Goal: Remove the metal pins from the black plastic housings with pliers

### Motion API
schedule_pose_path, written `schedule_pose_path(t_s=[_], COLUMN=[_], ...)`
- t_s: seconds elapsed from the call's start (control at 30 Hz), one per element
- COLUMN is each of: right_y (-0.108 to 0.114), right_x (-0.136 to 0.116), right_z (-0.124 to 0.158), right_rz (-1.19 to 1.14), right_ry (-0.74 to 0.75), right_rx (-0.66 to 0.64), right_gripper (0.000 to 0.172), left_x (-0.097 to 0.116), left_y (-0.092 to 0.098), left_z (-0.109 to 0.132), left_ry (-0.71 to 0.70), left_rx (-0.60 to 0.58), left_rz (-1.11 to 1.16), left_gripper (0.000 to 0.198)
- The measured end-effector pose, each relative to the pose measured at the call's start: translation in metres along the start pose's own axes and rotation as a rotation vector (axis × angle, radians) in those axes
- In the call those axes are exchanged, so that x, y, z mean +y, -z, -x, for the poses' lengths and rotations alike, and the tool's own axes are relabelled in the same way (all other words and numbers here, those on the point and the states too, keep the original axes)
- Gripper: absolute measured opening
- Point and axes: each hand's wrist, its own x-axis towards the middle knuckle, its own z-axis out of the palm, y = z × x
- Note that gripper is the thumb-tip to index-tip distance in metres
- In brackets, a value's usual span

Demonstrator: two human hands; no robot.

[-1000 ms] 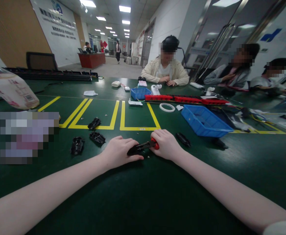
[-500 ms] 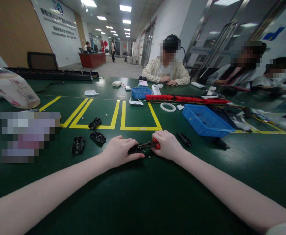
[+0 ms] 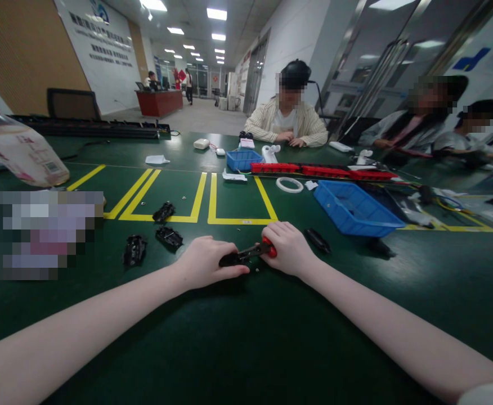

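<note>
My left hand (image 3: pixel 207 261) is closed around a small black plastic part (image 3: pixel 228 259), which its fingers partly cover. In my right hand (image 3: pixel 286 246) is a pair of red-handled pliers (image 3: pixel 268 247). Their dark metal jaws point left and meet the black part; whether they grip it cannot be made out. Left of my left hand lie similar black parts: one (image 3: pixel 135 250) near the forearm, another (image 3: pixel 169 237) beside the knuckles and a third (image 3: pixel 164 212) on the yellow tape. A long black part (image 3: pixel 318 240) rests just right of my right hand.
A blue bin (image 3: pixel 356 208) stands to the right, with a smaller blue bin (image 3: pixel 243 160) farther back. Red strips (image 3: pixel 322 170) and a white ring (image 3: pixel 289 184) lie beyond my hands. A bottle (image 3: pixel 18 146) is at left. A person (image 3: pixel 288 112) sits opposite.
The pliers have tilted slightly, their jaws now lower to the left at the black part. Both hands keep nearly the same place.
</note>
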Motion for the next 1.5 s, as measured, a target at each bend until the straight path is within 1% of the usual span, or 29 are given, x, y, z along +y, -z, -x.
schedule_pose_path(t_s=[0.1,0.23,0.47,0.6,0.7,0.8,0.93,1.07,1.27,1.37,1.5], right_y=[0.0003,-0.0002,0.0002,0.0004,0.0009,0.0018,0.002,0.0016,0.0019,0.0019,0.0007], right_x=[0.0004,0.0015,0.001,0.0022,0.0024,0.0019,0.0021,0.0044,0.0062,0.0057,0.0054], right_z=[0.0003,0.0014,0.0027,0.0023,0.0025,0.0031,0.004,0.0039,0.0028,0.0028,0.0031], right_rz=[-0.018,-0.057,-0.1,-0.114,-0.13,-0.171,-0.214,-0.182,-0.07,-0.044,-0.026], right_ry=[-0.023,-0.034,-0.049,-0.072,-0.073,-0.077,-0.081,-0.055,-0.015,-0.003,-0.003], right_rx=[0.028,0.045,0.054,0.054,0.055,0.07,0.081,0.052,-0.023,-0.028,-0.024], right_gripper=[0.011,0.015,0.015,0.015,0.016,0.023,0.032,0.037,0.046,0.047,0.043], left_x=[-0.0011,-0.0026,-0.0008,-0.002,-0.0045,-0.0067,-0.0076,-0.0074,-0.0075,-0.0066,-0.0052], left_y=[-0.0008,-0.0017,0.0005,0.0004,-0.0012,-0.0023,-0.0021,-0.0025,-0.0053,-0.0043,-0.0022], left_z=[0.0006,0.0012,0.0036,0.0045,0.0046,0.0045,0.0045,0.0047,0.0048,0.0046,0.0044], left_ry=[0.006,0.017,0.086,0.053,-0.004,-0.039,-0.039,0.01,0.079,0.074,0.062], left_rx=[0.031,0.06,0.083,0.092,0.131,0.165,0.171,0.16,0.175,0.156,0.14], left_rz=[0.03,0.062,0.121,0.225,0.3,0.333,0.336,0.339,0.37,0.342,0.293], left_gripper=[0.044,0.044,0.045,0.037,0.034,0.033,0.029,0.032,0.051,0.045,0.036])
